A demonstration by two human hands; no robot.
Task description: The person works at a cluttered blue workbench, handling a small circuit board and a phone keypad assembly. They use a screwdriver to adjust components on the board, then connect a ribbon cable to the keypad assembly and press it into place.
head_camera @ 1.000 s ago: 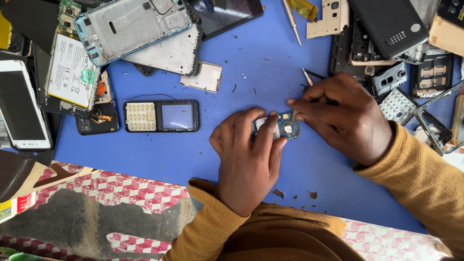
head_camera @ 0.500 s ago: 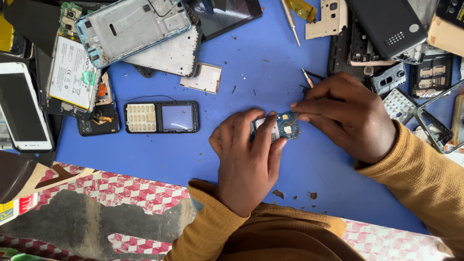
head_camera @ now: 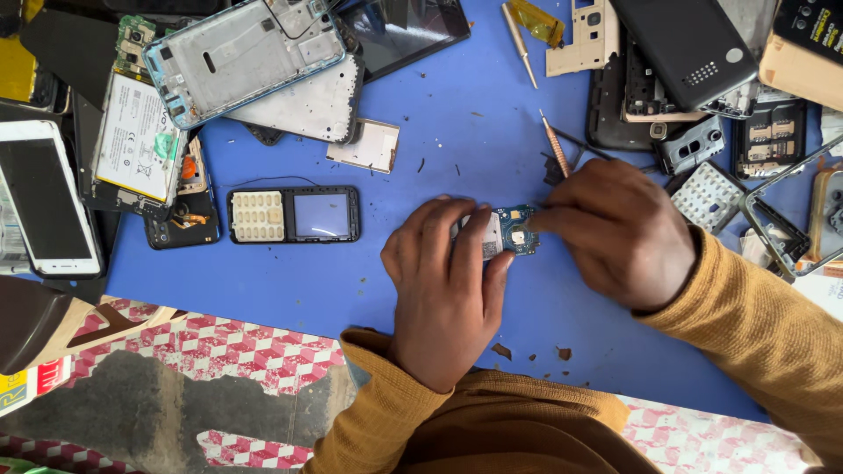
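Close in, the left hand [head_camera: 443, 281] lies flat over a small blue-green circuit board [head_camera: 514, 233], its fingers pressed down on the near half so the board sits pinned against the blue mat [head_camera: 457, 132]. Only the board's far edge pokes out past the fingertips. The right hand [head_camera: 619, 233] comes in from the other side, fingers bunched together at that exposed edge; they seem to pinch a thin tool, whose copper-coloured shaft [head_camera: 553, 145] sticks up past the knuckles, but the tip is hidden, so I cannot tell exactly what it touches.

To my eye this is the fine-work step: one hand steadying, the other picking or prying at a part on the board. The next move would call for a small, controlled push, with the holding hand kept firm so the board does not skid.

Just left of the grip lies a keypad phone front [head_camera: 294, 215], well apart from the hands. Beyond it sit a stripped phone frame [head_camera: 250, 53] and a white phone [head_camera: 44, 197]. Far right of the grip are a loose keypad sheet [head_camera: 707, 195] and dark phone back covers [head_camera: 680, 48].
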